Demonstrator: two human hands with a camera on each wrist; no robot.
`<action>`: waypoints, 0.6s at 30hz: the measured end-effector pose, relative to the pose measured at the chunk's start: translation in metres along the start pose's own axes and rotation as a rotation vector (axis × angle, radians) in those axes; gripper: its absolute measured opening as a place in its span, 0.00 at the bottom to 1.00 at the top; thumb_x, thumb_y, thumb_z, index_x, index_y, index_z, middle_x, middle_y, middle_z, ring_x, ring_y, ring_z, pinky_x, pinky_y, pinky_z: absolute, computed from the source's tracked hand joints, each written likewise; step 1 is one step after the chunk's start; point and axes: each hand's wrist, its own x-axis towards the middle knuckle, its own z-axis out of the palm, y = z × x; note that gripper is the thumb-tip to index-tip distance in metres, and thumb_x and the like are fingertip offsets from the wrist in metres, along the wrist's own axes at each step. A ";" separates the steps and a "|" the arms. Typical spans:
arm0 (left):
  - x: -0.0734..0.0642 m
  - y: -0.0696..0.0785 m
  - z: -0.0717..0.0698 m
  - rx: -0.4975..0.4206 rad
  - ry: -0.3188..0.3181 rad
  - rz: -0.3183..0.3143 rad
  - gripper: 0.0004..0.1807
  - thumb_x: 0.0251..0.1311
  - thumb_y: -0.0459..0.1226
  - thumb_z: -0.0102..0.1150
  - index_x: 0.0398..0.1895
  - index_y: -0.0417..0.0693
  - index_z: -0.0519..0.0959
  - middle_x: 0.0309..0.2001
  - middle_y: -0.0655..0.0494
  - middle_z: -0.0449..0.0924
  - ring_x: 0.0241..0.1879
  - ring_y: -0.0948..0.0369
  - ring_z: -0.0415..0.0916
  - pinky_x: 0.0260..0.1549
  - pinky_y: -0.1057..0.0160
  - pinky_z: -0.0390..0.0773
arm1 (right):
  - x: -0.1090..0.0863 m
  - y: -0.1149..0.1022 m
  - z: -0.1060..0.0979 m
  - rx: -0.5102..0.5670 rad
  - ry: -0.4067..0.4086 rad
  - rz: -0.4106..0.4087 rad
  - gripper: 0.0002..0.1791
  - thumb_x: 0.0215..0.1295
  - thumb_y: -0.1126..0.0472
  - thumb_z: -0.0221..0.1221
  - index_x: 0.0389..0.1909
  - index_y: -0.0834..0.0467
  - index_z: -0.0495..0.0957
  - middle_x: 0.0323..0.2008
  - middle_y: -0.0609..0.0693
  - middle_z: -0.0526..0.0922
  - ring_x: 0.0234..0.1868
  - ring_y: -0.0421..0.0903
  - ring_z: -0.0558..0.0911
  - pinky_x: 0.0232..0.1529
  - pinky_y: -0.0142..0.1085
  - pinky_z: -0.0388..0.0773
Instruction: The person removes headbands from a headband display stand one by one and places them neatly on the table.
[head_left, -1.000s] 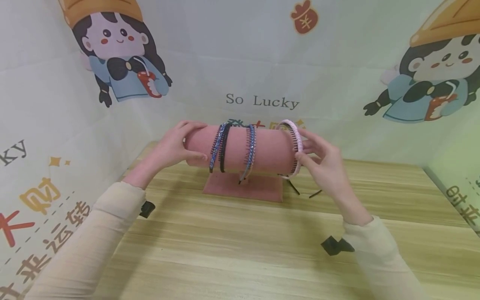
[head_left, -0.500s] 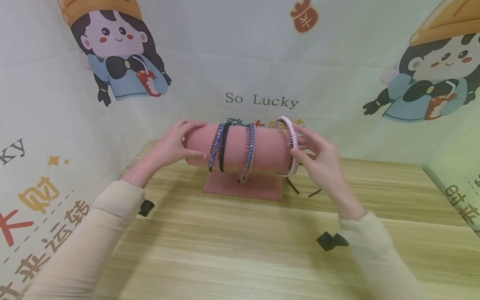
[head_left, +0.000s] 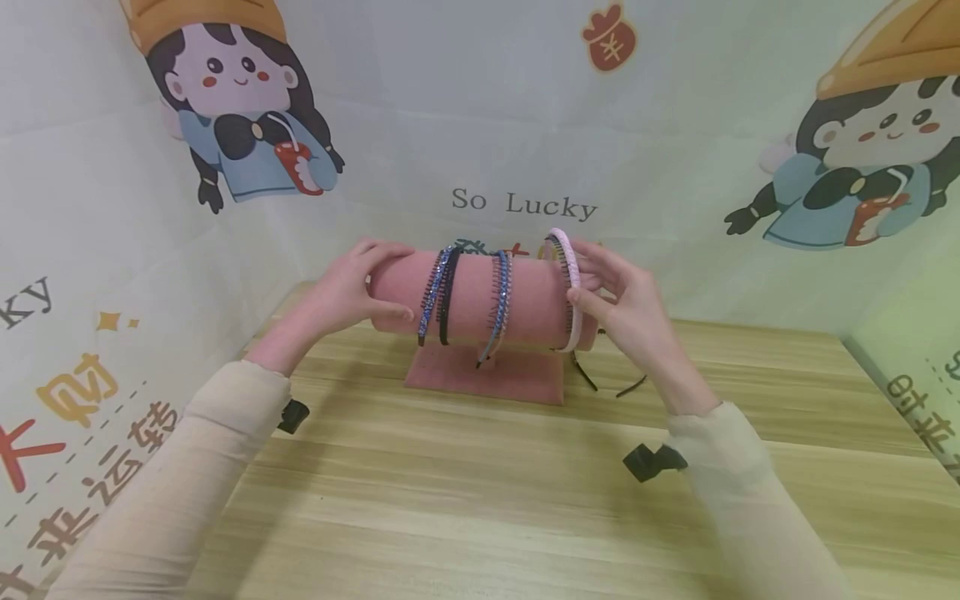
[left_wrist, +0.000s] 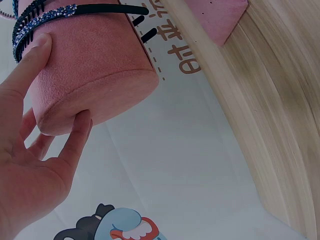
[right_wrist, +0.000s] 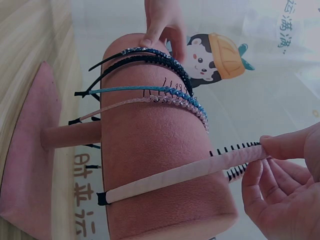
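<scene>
A pink padded roll stand [head_left: 468, 287] holds several toothed headbands. My left hand [head_left: 348, 287] grips the roll's left end, its thumb in front and other fingers over the top and end face, as the left wrist view shows. Near that end sit a dark blue beaded headband [head_left: 432, 296] and a black headband [head_left: 447, 300]. Further right are a light blue beaded headband [right_wrist: 172, 91] and a pink beaded one [right_wrist: 175, 100], side by side. My right hand [head_left: 626, 308] pinches a pale pink headband [head_left: 573, 287] between thumb and fingers; it straddles the roll near the right end.
The stand's flat pink base [head_left: 483, 379] rests on the wooden table [head_left: 450, 483]. Thin dark tips [head_left: 630, 386] show on the table behind my right hand. A printed cloth backdrop [head_left: 420, 125] rises behind and at both sides.
My right hand has moved left, bringing the pale pink headband from the roll's right end further onto the roll. My left hand stays on the left end.
</scene>
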 end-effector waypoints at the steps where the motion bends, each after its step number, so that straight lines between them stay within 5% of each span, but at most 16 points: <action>1: 0.000 0.000 0.000 0.001 0.000 -0.001 0.45 0.48 0.43 0.77 0.71 0.56 0.66 0.68 0.45 0.65 0.66 0.45 0.65 0.63 0.38 0.72 | 0.001 0.000 0.000 0.014 0.006 0.005 0.33 0.67 0.69 0.59 0.72 0.50 0.66 0.62 0.56 0.79 0.55 0.41 0.79 0.62 0.37 0.79; 18: 0.001 0.000 0.000 -0.004 0.000 -0.004 0.45 0.48 0.42 0.77 0.71 0.55 0.66 0.69 0.45 0.64 0.67 0.45 0.64 0.63 0.38 0.72 | 0.009 -0.001 -0.010 0.149 0.024 -0.055 0.30 0.67 0.70 0.58 0.70 0.53 0.69 0.59 0.53 0.81 0.48 0.37 0.79 0.51 0.24 0.79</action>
